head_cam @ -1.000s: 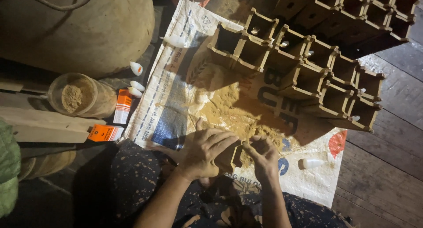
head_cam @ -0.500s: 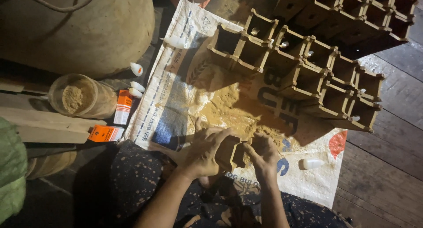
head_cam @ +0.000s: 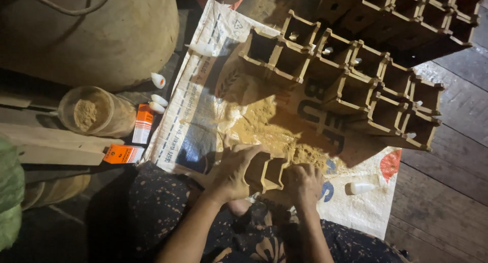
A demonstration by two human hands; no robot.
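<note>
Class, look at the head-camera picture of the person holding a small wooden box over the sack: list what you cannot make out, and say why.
- Head view: the front of the small wooden box is covered by the left hand and right hand.
- The stacked wooden boxes run off the top edge; their count is unknown.
- The big sack is cut by the left edge.
- The jar contents look powdery, too dim to identify.

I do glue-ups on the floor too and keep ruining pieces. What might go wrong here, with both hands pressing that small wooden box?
The left hand and right hand squeeze the small wooden box right beside the sawdust pile; dust may get into any wet joint. The finished boxes lean in stacked rows close by, so a nudge might topple them. The small white bottle lies loose near the right hand and may roll.
</note>
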